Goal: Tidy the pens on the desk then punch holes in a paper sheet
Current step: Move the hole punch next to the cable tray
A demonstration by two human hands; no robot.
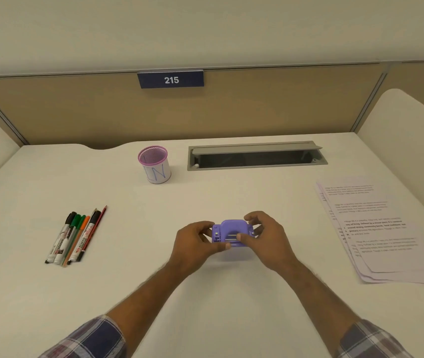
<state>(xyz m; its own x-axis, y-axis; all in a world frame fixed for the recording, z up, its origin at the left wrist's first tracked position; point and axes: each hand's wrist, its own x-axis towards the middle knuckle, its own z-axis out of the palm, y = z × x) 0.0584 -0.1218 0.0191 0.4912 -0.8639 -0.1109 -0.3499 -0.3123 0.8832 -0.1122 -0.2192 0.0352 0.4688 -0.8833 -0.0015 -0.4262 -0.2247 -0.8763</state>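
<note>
Hands grasp the purple hole punch [232, 233] at mid-desk: the left hand [196, 248] grips its left end and the right hand [265, 239] its right end, fingers curled over the far side and thumbs on the near side. Markers and pencils [76, 236] lie bundled side by side on the white desk [205, 306], well left of the punch. A pink mesh pen cup [154, 164] stands upright toward the rear, and printed paper sheets [379, 233] lie stacked at the right.

Bright, even overhead light; soft faint shadows on the worktop [205, 306]; wide-angle bending at edges; printed sheets [386, 233] slightly blurred.
</note>
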